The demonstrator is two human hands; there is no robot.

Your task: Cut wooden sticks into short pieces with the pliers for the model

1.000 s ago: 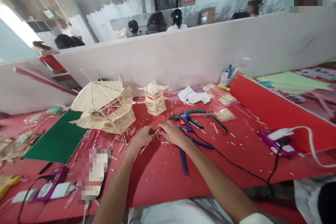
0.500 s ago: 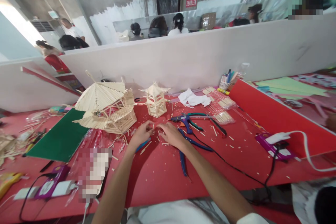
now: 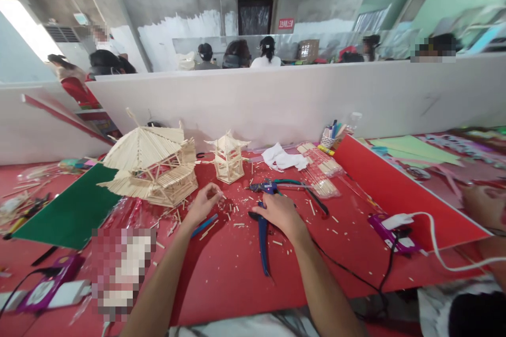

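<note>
My left hand [image 3: 205, 202] is raised over the table in front of the small pavilion model [image 3: 229, 160], its thumb and fingers pinched together. Any small piece between those fingertips is too small to make out. Over the handle of a blue glue gun [image 3: 259, 187], my right hand [image 3: 280, 211] has its fingers curled, hiding the grip. Beneath that hand lie blue-handled cutting pliers [image 3: 263, 245], partly covered. A larger pavilion model [image 3: 152, 168] of thin wooden sticks stands to the left. By my left wrist rests a blue pen-like tool [image 3: 203, 225].
Stick offcuts litter the red table [image 3: 233, 274]. Behind the glue gun are a white cloth [image 3: 282, 158] and bagged sticks [image 3: 322, 171]. A green board [image 3: 71, 210] lies left, a red board [image 3: 399, 189] right. Power strips [image 3: 395, 234] and cables flank the work area. A partition [image 3: 256, 95] stands behind.
My right hand has moved right, from beside my left hand onto the glue gun's handle. The left hand stays pinched near its place. The whole view has shifted slightly.
</note>
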